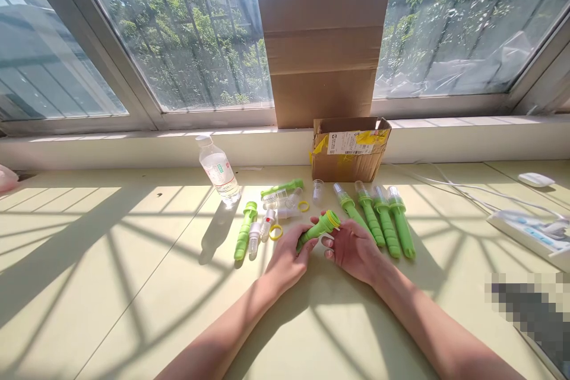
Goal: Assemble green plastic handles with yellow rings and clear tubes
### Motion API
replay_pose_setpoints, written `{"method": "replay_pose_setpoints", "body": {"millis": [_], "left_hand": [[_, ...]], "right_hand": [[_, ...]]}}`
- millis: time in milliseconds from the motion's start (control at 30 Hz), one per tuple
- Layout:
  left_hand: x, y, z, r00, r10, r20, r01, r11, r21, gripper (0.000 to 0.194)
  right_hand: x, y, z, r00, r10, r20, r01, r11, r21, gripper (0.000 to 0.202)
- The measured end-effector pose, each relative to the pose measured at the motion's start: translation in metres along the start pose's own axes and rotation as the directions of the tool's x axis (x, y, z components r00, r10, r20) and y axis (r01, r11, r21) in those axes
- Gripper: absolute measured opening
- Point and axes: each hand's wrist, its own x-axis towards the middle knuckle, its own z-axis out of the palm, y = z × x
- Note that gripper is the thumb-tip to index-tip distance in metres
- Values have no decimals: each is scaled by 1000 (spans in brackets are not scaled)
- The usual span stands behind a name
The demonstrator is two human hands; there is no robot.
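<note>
My left hand (289, 255) is wrapped round a green ribbed tube (318, 230), tilted with its ringed end up and to the right. A yellow ring (332, 219) sits around that end. My right hand (356, 249) is beside the ringed end, palm up with fingers curled; whether it grips anything is hard to make out. Left of the hands lie another green tube (245, 231), a small clear bottle (253, 240), a loose yellow ring (275, 232) and clear parts. Several green tubes with clear caps (392, 225) lie on the right.
A water bottle (219, 171) stands at the back left. An open cardboard box (350, 154) is behind the parts. On the right are a power strip (529, 234), white cables and a white mouse-like object (536, 180).
</note>
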Motion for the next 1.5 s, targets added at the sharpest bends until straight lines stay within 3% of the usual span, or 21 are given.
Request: {"method": "replay_pose_setpoints", "body": {"millis": [467, 767, 967, 1200, 1333, 1500], "left_hand": [[-1, -2, 2, 996, 16, -85, -18, 999, -28, 15], [-2, 0, 3, 995, 54, -89, -54, 999, 8, 14], [1, 0, 2, 998, -34, -45, 37, 998, 59, 24], [2, 5, 0, 998, -60, -21, 60, 998, 15, 35], [4, 4, -2, 996, -62, 58, 63, 998, -17, 33], [5, 0, -3, 995, -86, 40, 87, 996, -5, 30]], "right_hand": [[0, 2, -1, 1000, 29, 8, -29, 999, 18, 34], [0, 4, 0, 1000, 18, 18, -18, 1000, -11, 31], [3, 3, -2, 999, -29, -43, 30, 999, 13, 22], [6, -3, -6, 993, -65, -101, 69, 997, 42, 17], [4, -6, -5, 992, -60, -111, 67, 996, 54, 19], [3, -5, -7, 996, -28, -87, 32, 999, 43, 25]]}}
